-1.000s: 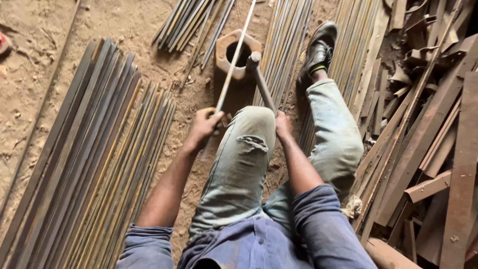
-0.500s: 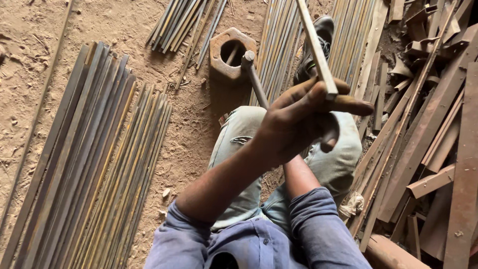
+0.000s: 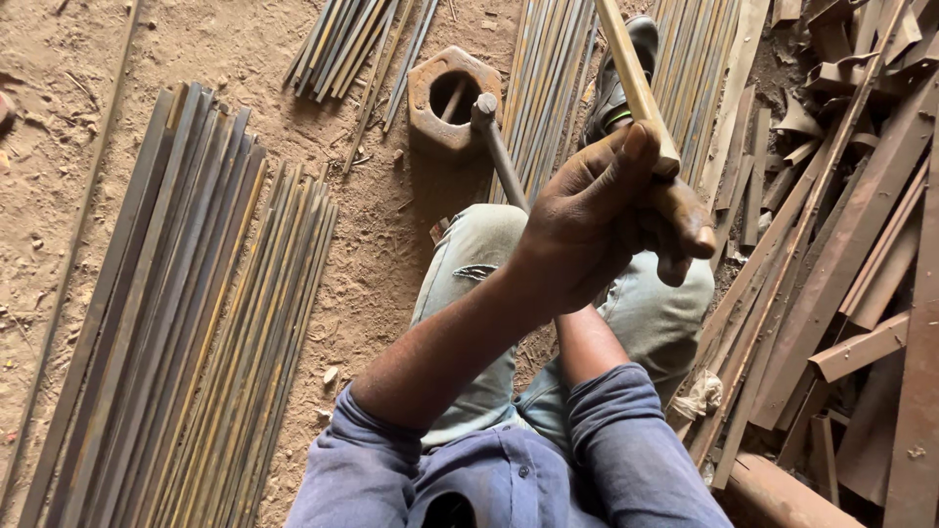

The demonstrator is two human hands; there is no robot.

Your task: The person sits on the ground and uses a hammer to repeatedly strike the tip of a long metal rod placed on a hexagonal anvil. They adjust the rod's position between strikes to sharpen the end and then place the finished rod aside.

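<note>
My left hand [image 3: 599, 220] is raised close to the camera and gripped around a long flat yellowish metal strip [image 3: 626, 68] that runs up out of the top of the view. Below it a hammer [image 3: 492, 137] leans with its head against a rusty hexagonal block [image 3: 423, 108] with a round hole, which lies on the dirt. The hammer's handle runs down behind my left hand. My right forearm [image 3: 587, 347] rises from its blue sleeve toward that handle, but my right hand is hidden behind the left. I sit with my jeans-clad knees [image 3: 479, 244] up.
A wide bundle of long metal strips [image 3: 166, 313] lies on the dirt at the left. More strips [image 3: 548, 78] lie beyond the block. Rusty angle bars and scrap [image 3: 841, 254] pile up at the right. My shoe [image 3: 621, 83] rests among the strips.
My left hand has lifted the strip from beside my knee up toward the camera and to the right. The strip's far end left the block. The hammer has barely moved.
</note>
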